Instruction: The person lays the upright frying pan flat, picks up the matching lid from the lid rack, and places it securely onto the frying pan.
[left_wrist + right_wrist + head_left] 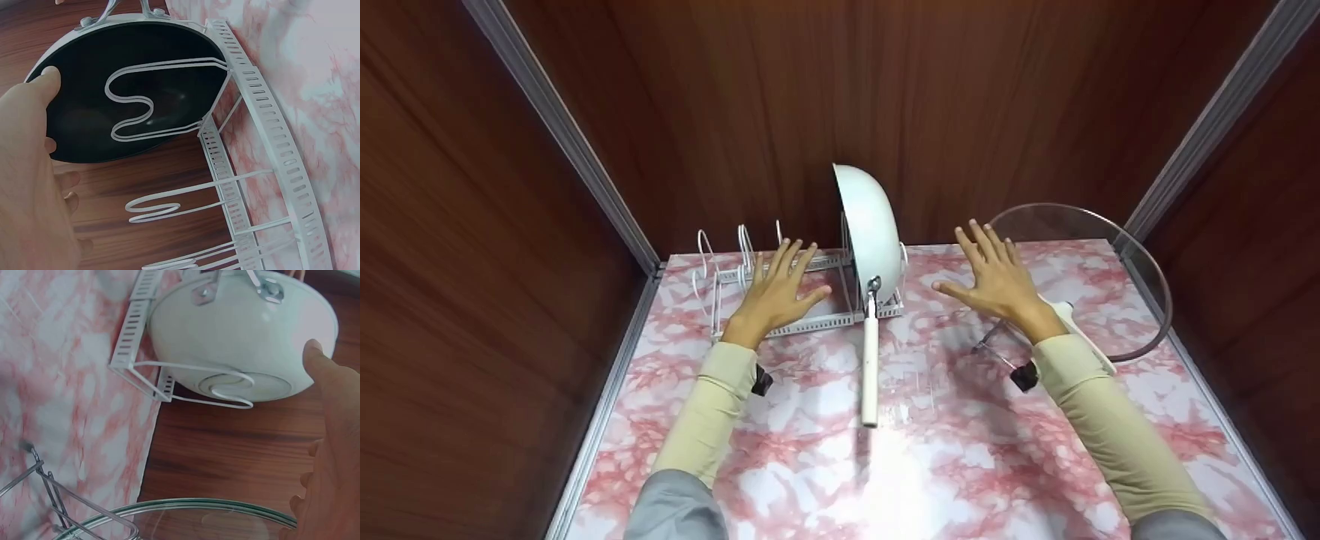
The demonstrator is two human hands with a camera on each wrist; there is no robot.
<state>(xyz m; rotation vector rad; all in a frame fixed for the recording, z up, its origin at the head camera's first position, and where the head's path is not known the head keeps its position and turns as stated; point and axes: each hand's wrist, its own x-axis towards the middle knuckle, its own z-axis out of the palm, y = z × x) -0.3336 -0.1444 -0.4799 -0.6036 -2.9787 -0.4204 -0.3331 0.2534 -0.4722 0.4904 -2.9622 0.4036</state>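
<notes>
White pan (874, 225) stands on edge at the right end of the wire rack (810, 324), dark inside facing left, handle (870, 375) jutting toward the person above the marbled tabletop (780, 480). Left hand (772, 296) and right hand (997, 281) flank it, apart from it, fingers spread and holding nothing; a glass lid (1110, 277) stands tilted beside the right forearm. Steadying likely works best from both sides, evenly and gently, keeping the pan upright between its wires.
</notes>
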